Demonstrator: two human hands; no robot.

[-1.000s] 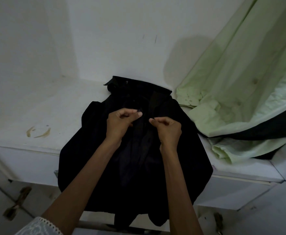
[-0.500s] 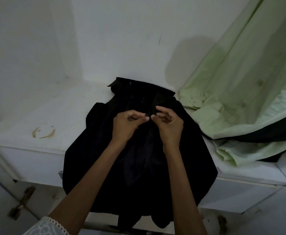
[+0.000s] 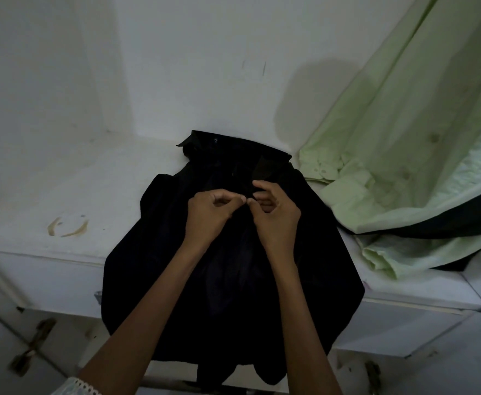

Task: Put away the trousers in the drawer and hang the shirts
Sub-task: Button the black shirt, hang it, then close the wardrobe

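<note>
A black shirt (image 3: 153, 269) lies spread on the white shelf (image 3: 71, 195), collar toward the back wall, its lower part hanging over the front edge. My left hand (image 3: 210, 215) and my right hand (image 3: 276, 215) meet at the shirt's front placket below the collar. Each pinches the black cloth with thumb and forefinger, fingertips almost touching. A pale green shirt (image 3: 398, 155) hangs at the right, its sleeve and hem resting on the shelf beside the black one.
White walls close the shelf at the back and left. A brown ring stain (image 3: 67, 226) marks the shelf's left part. Below the shelf front are white panels with rusty hinges (image 3: 31, 346). A dark cloth (image 3: 461, 220) shows under the green shirt.
Both hands have drawn together and shifted slightly up the placket toward the collar; the gap between the fingertips has closed. The shirt lies as before.
</note>
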